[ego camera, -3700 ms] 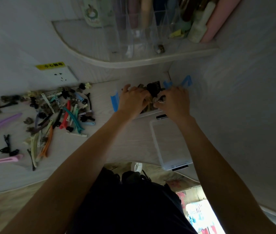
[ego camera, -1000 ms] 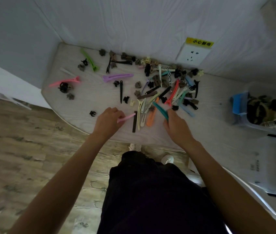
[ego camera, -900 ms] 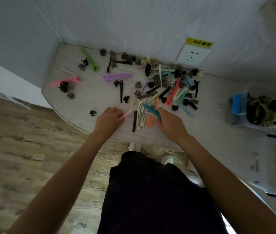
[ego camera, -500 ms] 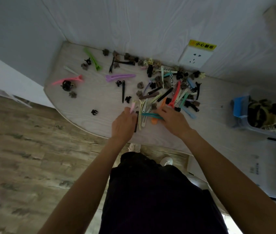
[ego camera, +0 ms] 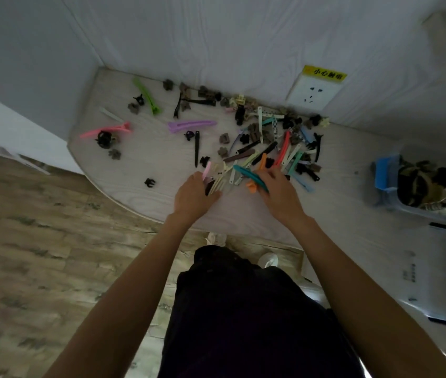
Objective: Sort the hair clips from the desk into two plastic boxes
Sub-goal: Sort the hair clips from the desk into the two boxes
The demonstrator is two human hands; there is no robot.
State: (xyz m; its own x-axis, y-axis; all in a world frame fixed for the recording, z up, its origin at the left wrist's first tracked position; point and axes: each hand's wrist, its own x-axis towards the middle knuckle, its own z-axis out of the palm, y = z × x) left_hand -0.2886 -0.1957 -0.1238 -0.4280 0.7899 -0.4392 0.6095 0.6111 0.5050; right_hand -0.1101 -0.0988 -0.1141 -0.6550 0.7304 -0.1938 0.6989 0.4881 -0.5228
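Many hair clips lie scattered on the pale desk (ego camera: 145,165), densest in a pile (ego camera: 276,143) near the wall socket. My left hand (ego camera: 194,195) grips a small pink clip (ego camera: 206,170) together with a cream clip (ego camera: 217,182) and a dark one at the desk's front edge. My right hand (ego camera: 279,192) holds a teal clip (ego camera: 249,174) and an orange clip (ego camera: 254,184). A plastic box (ego camera: 388,186) with blue latches stands at the right, holding dark and brown claw clips. A second, clear box (ego camera: 434,271) sits nearer me on the right.
A wall socket (ego camera: 311,91) with a yellow label is on the back wall. Long clips lie apart to the left: pink (ego camera: 106,130), green (ego camera: 146,100), purple (ego camera: 191,124). Wooden floor (ego camera: 39,241) lies below the desk's rounded front edge.
My left hand moved right with the pink clip and gathered the cream and dark clips. My right hand lifted the teal clip and took hold of the orange one.
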